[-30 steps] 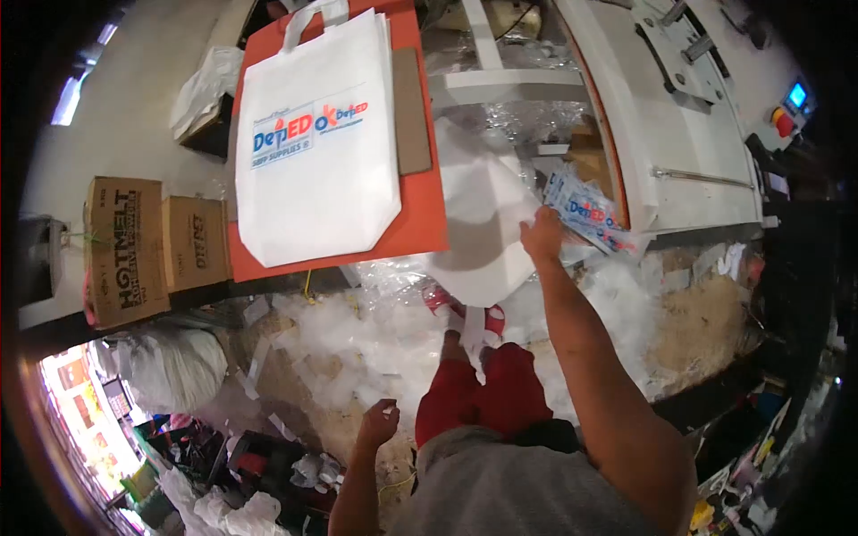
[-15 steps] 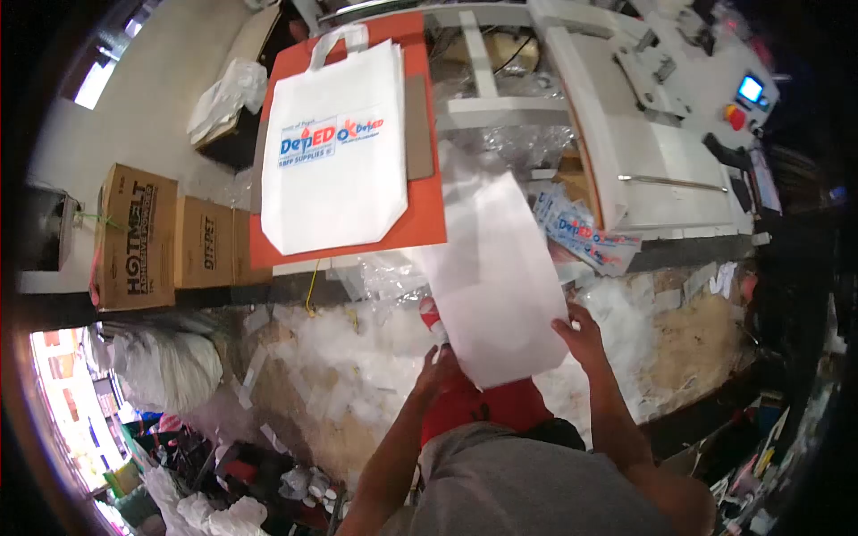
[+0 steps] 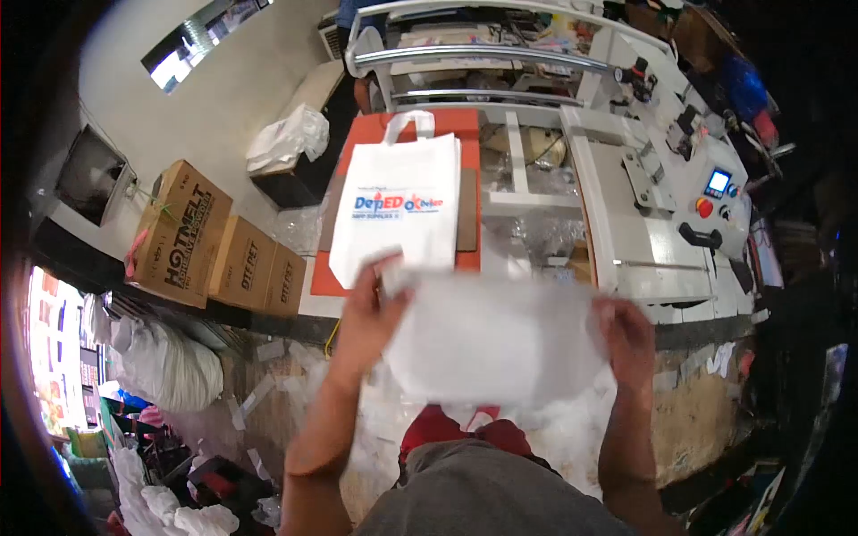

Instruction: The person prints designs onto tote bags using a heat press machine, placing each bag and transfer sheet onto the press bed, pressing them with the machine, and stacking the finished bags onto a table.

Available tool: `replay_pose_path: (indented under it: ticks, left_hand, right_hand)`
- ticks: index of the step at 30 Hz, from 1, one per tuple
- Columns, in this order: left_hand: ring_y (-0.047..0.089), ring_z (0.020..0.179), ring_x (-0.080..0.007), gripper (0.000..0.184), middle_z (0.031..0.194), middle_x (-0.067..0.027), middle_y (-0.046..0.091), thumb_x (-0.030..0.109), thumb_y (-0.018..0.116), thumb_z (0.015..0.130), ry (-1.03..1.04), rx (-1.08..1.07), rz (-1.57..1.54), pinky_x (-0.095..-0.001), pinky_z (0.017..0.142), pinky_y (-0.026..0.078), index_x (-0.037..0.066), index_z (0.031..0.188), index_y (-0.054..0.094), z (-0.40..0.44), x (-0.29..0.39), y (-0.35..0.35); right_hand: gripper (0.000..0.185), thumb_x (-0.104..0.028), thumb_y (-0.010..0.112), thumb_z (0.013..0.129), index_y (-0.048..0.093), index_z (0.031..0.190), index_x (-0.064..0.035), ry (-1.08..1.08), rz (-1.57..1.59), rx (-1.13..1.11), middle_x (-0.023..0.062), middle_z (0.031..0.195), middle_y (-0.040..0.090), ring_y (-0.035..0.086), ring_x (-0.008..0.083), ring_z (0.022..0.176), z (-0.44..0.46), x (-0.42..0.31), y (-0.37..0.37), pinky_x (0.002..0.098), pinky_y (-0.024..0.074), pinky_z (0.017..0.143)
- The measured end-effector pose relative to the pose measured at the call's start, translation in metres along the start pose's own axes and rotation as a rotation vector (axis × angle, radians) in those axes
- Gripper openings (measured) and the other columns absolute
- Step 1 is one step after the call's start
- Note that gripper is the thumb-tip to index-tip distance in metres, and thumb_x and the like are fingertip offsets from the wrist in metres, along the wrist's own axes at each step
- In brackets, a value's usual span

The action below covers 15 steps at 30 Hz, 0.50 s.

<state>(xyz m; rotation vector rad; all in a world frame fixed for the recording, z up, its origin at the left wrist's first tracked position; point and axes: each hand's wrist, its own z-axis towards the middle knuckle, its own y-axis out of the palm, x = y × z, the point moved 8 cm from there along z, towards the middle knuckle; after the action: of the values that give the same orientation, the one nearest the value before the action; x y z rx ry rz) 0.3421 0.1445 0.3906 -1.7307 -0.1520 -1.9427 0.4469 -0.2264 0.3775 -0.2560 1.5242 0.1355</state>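
A plain white bag (image 3: 496, 344), blurred by motion, is stretched between my hands in front of my body. Its lower corners slant like those of the printed bag, and no handles can be made out. My left hand (image 3: 371, 313) grips the upper left corner, thumb over the material. At the right edge, my right hand (image 3: 628, 339) is closed on the same bag. Beyond my left hand, a white tote bag (image 3: 393, 241) with a blue and red "DepED" print lies on an orange-red board (image 3: 466, 134), its handle pointing away from me.
To the right stands a white press machine (image 3: 643, 241) with a lit control panel (image 3: 718, 183) and a red button (image 3: 704, 207). Cardboard boxes (image 3: 192, 234) line the left. A plastic-wrapped bundle (image 3: 170, 368) sits low left. Someone's arm (image 3: 362, 94) shows at the back.
The white bag has risen from hanging low and slanted to being held level across my front. Both hands moved up and apart, and my view tilted up.
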Motion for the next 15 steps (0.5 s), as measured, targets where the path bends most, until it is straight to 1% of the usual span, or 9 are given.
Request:
replay_pose_path:
  ticks: [2, 4, 7, 8, 10, 11, 13, 14, 15]
  left_hand:
    - [0.057, 0.113, -0.0199, 0.049, 0.12, -0.012, 0.061, 0.002, 0.065, 0.089, 0.065, 0.044, 0.01, -0.0318, 0.098, 0.045, 0.005, 0.136, 0.05, 0.069, 0.051, -0.031]
    - [0.06, 0.106, -0.0184, 0.045, 0.12, -0.0129, 0.061, 0.008, 0.063, 0.093, 0.106, 0.18, 0.298, -0.031, 0.092, 0.048, 0.009, 0.137, 0.051, 0.13, 0.097, -0.076]
    - [0.065, 0.094, -0.0192, 0.039, 0.116, -0.0153, 0.061, 0.019, 0.057, 0.099, 0.478, 0.442, 0.209, -0.0292, 0.075, 0.054, 0.008, 0.136, 0.046, 0.129, 0.206, -0.141]
    - [0.066, 0.092, -0.0202, 0.039, 0.115, -0.0162, 0.06, 0.02, 0.053, 0.101, 0.523, 0.558, 0.202, -0.0292, 0.071, 0.056, 0.006, 0.136, 0.043, 0.119, 0.219, -0.165]
    - [0.066, 0.095, -0.0227, 0.038, 0.122, -0.0177, 0.055, 0.016, 0.047, 0.102, 0.785, 0.615, 0.109, -0.0317, 0.076, 0.057, 0.001, 0.135, 0.039, 0.112, 0.218, -0.184]
    - [0.066, 0.098, -0.0251, 0.037, 0.129, -0.0192, 0.05, 0.011, 0.04, 0.102, 1.034, 0.653, 0.014, -0.0342, 0.081, 0.059, -0.005, 0.134, 0.034, 0.104, 0.214, -0.192]
    - [0.057, 0.114, -0.0281, 0.042, 0.12, -0.0191, 0.055, 0.003, 0.044, 0.095, 0.929, 0.532, 0.026, -0.038, 0.096, 0.048, -0.003, 0.137, 0.04, 0.171, 0.119, -0.2]
    - [0.057, 0.103, -0.0325, 0.045, 0.106, -0.0203, 0.057, 0.0, 0.047, 0.092, 0.675, 0.493, 0.779, -0.04, 0.092, 0.045, 0.0, 0.137, 0.047, 0.189, 0.088, -0.177]
    - [0.054, 0.093, -0.0366, 0.046, 0.096, -0.0211, 0.054, 0.0, 0.047, 0.091, 0.54, 0.375, 0.698, -0.0442, 0.088, 0.045, 0.004, 0.136, 0.052, 0.213, 0.022, -0.163]
  right_hand:
    - [0.034, -0.029, 0.063, 0.095, 0.07, 0.111, -0.0004, -0.033, -0.35, 0.074, 0.0037, 0.1, 0.07, 0.061, 0.0094, 0.09, 0.073, -0.061, 0.04, 0.0242, 0.0471, 0.083]
    - [0.031, -0.029, 0.06, 0.097, 0.071, 0.107, -0.0014, -0.278, -0.212, 0.12, 0.0013, 0.093, 0.068, 0.059, 0.0084, 0.084, 0.121, -0.134, 0.077, 0.0246, 0.047, 0.079]
    - [0.028, -0.017, 0.06, 0.098, 0.064, 0.122, -0.0041, -0.904, -0.233, 0.344, 0.0047, 0.097, 0.066, 0.06, 0.0079, 0.086, 0.103, -0.258, 0.107, 0.0227, 0.048, 0.075]
    - [0.028, -0.016, 0.06, 0.098, 0.063, 0.122, -0.0012, -1.283, -0.186, 0.47, 0.0093, 0.107, 0.066, 0.063, 0.0107, 0.093, 0.078, -0.285, 0.117, 0.0241, 0.0504, 0.078]
    - [0.03, -0.015, 0.059, 0.098, 0.06, 0.124, 0.0007, -1.497, 0.019, 0.513, 0.0124, 0.113, 0.066, 0.064, 0.0144, 0.099, 0.061, -0.292, 0.142, 0.0282, 0.0519, 0.081]
    - [0.03, -0.013, 0.058, 0.097, 0.06, 0.125, -0.0005, -1.388, -0.215, 0.522, 0.0131, 0.115, 0.065, 0.064, 0.0159, 0.098, 0.08, -0.276, 0.156, 0.0293, 0.0524, 0.08]
    - [0.032, -0.008, 0.057, 0.095, 0.06, 0.127, -0.0048, -1.038, -0.477, 0.39, 0.0141, 0.109, 0.065, 0.064, 0.0182, 0.091, 0.135, -0.215, 0.196, 0.0328, 0.0529, 0.078]
    - [0.035, -0.007, 0.055, 0.094, 0.059, 0.129, -0.0072, -0.756, -0.498, 0.219, 0.014, 0.102, 0.064, 0.063, 0.0222, 0.084, 0.167, -0.165, 0.221, 0.0372, 0.0522, 0.075]
    - [0.037, -0.009, 0.056, 0.093, 0.058, 0.129, -0.0062, -0.616, -0.565, 0.125, 0.0163, 0.095, 0.065, 0.064, 0.0308, 0.082, 0.2, -0.087, 0.242, 0.0439, 0.0514, 0.074]
